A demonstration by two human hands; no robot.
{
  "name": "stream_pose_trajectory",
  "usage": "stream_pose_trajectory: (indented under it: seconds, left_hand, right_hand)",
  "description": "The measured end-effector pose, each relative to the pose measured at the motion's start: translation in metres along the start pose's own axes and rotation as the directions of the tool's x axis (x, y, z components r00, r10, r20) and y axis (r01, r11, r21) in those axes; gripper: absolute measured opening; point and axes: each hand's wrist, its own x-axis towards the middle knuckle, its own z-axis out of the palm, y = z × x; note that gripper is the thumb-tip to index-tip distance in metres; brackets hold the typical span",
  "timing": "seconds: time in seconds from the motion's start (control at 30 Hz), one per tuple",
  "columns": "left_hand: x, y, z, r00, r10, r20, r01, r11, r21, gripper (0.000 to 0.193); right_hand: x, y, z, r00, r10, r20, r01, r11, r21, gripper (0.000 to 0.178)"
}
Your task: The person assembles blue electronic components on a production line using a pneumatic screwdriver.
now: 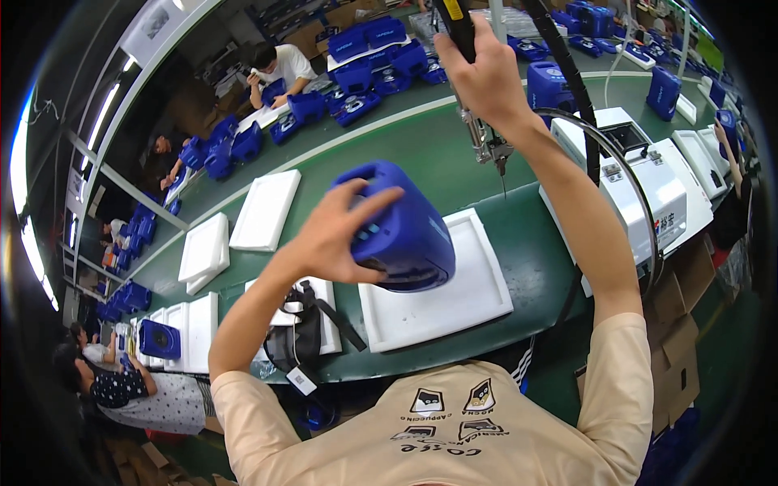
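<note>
My left hand (336, 231) grips a blue plastic speaker-like housing (413, 231), its fingers spread over the top and side. The housing is tilted above a white foam tray (478, 304) on the green bench; whether it touches the tray I cannot tell. Up at the right, my right hand (490, 77) is wrapped round the black handle of a power screwdriver (455, 28). The metal head and thin bit (501, 166) of the screwdriver point down, to the right of the housing and apart from it.
A white machine (632, 194) with a bent hose stands at the right. White foam trays (267, 209) lie to the left, near a black strapped bag (293, 336). Across the bench, a co-worker (279, 73) sits among several blue housings (365, 61). Cardboard boxes (681, 348) stand at lower right.
</note>
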Motion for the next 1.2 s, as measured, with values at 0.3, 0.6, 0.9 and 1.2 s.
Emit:
stream_pose_trajectory:
  seconds: [0.3, 0.6, 0.9, 1.2]
  left_hand:
    - [0.072, -0.074, 0.011, 0.983, -0.078, -0.164, 0.128, 0.939, 0.318, 0.112]
    - [0.138, -0.226, 0.128, 0.991, -0.101, -0.088, 0.123, 0.945, 0.302, 0.112]
    - [0.181, -0.228, 0.13, 0.988, -0.147, 0.041, 0.126, 0.938, 0.324, 0.099]
    - [0.11, -0.151, 0.198, 0.73, -0.259, -0.632, 0.141, 0.962, -0.232, 0.057]
  right_hand:
    - [-0.001, -0.002, 0.002, 0.999, 0.048, -0.006, -0.047, 0.995, 0.093, 0.03]
    - [-0.026, -0.043, 0.0, 0.983, 0.052, 0.173, -0.102, 0.951, 0.292, 0.031]
    - [-0.029, -0.032, -0.006, 0.978, 0.118, 0.169, -0.163, 0.945, 0.283, 0.028]
    - [-0.038, -0.034, 0.036, 0.985, 0.081, 0.151, -0.127, 0.936, 0.328, 0.039]
